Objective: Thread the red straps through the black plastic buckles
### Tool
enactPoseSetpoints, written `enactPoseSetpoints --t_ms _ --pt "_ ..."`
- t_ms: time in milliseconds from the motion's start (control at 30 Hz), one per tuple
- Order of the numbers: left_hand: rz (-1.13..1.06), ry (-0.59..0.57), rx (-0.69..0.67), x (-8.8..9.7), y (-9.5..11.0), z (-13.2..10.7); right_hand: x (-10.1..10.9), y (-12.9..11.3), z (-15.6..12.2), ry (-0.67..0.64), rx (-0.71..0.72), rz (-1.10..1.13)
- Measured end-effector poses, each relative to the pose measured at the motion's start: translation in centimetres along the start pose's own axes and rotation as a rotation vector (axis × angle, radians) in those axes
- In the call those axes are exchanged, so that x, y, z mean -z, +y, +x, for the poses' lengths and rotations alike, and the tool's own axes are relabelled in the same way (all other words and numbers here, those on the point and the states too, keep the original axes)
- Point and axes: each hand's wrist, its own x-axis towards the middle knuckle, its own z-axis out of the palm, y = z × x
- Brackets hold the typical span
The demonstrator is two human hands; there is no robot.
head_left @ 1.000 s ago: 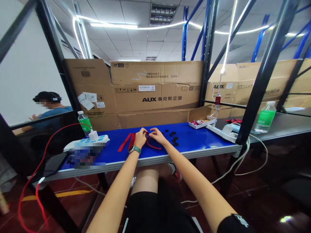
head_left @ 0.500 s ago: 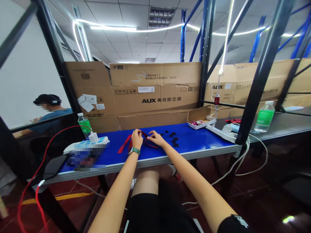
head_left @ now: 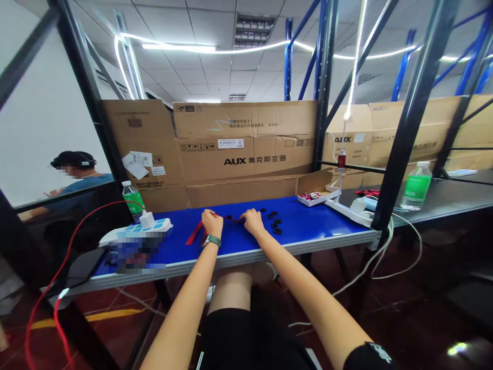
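left hand (head_left: 212,222): seen from the back, with the fingers curled under, pressed together and closed on the red strap. A green-banded watch (head_left: 212,239) is worn on the wrist, just behind the knuckles.
right hand (head_left: 253,221): seen from the back, with the fingers curled in and closed on another part of the same strap. The fingertips are hidden under the hand.
red strap (head_left: 231,218): held between the two sets of fingers, low over the table. A short span is stretched from one fist to the other, and a loose tail is laid out past the left fingers toward the table's near edge.
black buckles (head_left: 276,226): scattered in a small group just beyond the right fingers, on their outer side, and touched by neither hand.
blue table (head_left: 308,226): spread beneath both hands. Whether the knuckles are rested on it cannot be told.
power strip (head_left: 134,230): white with blue sockets, set well out to the outer side of the left fingers, with a white charger (head_left: 147,218) plugged in.
green bottle (head_left: 133,198): stood behind the power strip, farther from the left fingers.
cardboard tray (head_left: 318,194): placed beyond the buckles, well past the right fingers, with small coloured items inside.
cardboard boxes (head_left: 246,149): stacked like a wall ahead of both sets of fingers, at the table's far edge.
other person (head_left: 79,172): seated far out past the left fingers.
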Motion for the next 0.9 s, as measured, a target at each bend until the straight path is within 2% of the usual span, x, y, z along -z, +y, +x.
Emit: enactPoseSetpoints --t_ms 67,100,133,233,300,367,433,633,733,800,900 --pt "0.09 -0.004 0.014 0.4 0.4 -0.2 0.2 -0.1 0.0 -0.039 -0.044 0.003" --pt "0.107 -0.031 -0.025 0.7 0.7 -0.4 0.3 -0.2 -0.1 -0.02 -0.068 0.0" --pt "0.095 -0.083 -0.096 0.9 1.0 -0.5 0.4 -0.2 -0.1 0.029 -0.098 -0.013" --pt "0.0 -0.338 -0.418 1.2 1.9 -1.1 0.4 -0.2 -0.4 0.251 -0.243 -0.125" --pt "-0.003 -0.495 -0.603 1.2 2.4 -1.5 0.3 0.1 -0.6 0.32 -0.385 -0.194" --pt "0.051 -0.614 -0.716 1.1 2.7 -1.9 0.0 0.4 -0.7 0.293 -0.515 -0.218" --pt "0.118 -0.682 -0.758 0.9 2.7 -2.2 -0.2 0.8 -0.6 0.249 -0.569 -0.212" --pt "0.278 -0.652 -0.686 0.7 2.5 -2.0 -0.3 1.4 -0.5 0.224 -0.482 -0.183" --pt "0.344 -0.621 -0.627 0.7 2.5 -2.1 0.0 1.8 -0.3 0.275 -0.458 -0.115" --pt "0.396 -0.581 -0.573 0.7 2.5 -2.2 0.2 2.1 0.1 0.307 -0.35 0.015" --pt "0.429 -0.481 -0.502 0.8 2.7 -2.4 0.0 2.3 1.1 0.3 -0.063 0.328"
